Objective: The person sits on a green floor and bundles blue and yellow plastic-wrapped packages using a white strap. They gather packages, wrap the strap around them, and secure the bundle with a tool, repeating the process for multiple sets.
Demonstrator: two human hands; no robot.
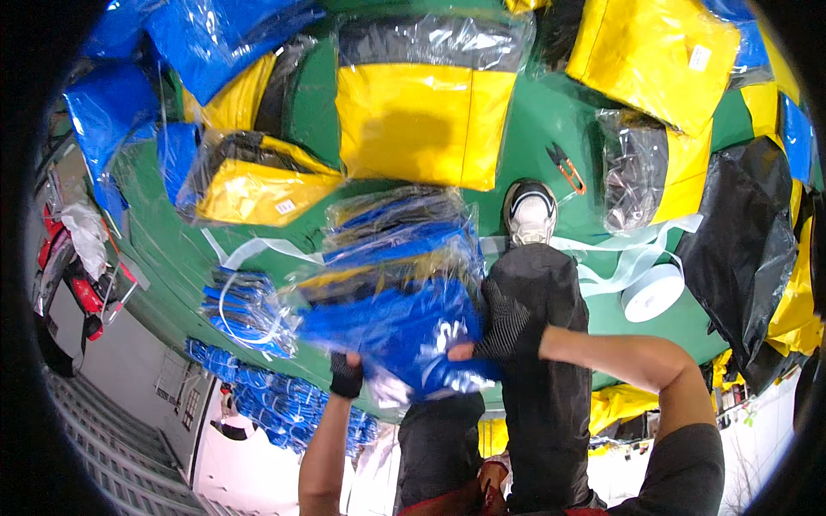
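A stack of blue bagged packs (404, 292) in clear plastic is held over the green bench (551, 120) by both hands. The left hand (347, 375), in a dark fingerless glove, is closed on the near lower corner of the stack; the right hand (503, 331), in a dark knit glove, is pressed flat against its right side with the fingers spread, the thumb poking out onto the blue plastic. The stack is blurred, so its exact edges cannot be told.

As far as can be judged, the work is partway through. One tied blue bundle (245, 310) already lies at the left edge of the bench, bound with white strapping, and more blue bundles (275, 404) lie below on the floor. The held stack carries no strap that can be seen, and a roll of white strapping (651, 292) with loose tape trailing from it lies to the right, near a pair of orange-handled snips (564, 168).

Open room is scarce. Yellow and black bagged packs (413, 120) crowd the far side, further yellow packs (245, 176) lie to the left, and black bags (744, 232) fill the right. The only bare green surface lies between the stack and the roll, partly taken by a raised leg and white shoe (529, 211). The near bench edge runs just under the hands.
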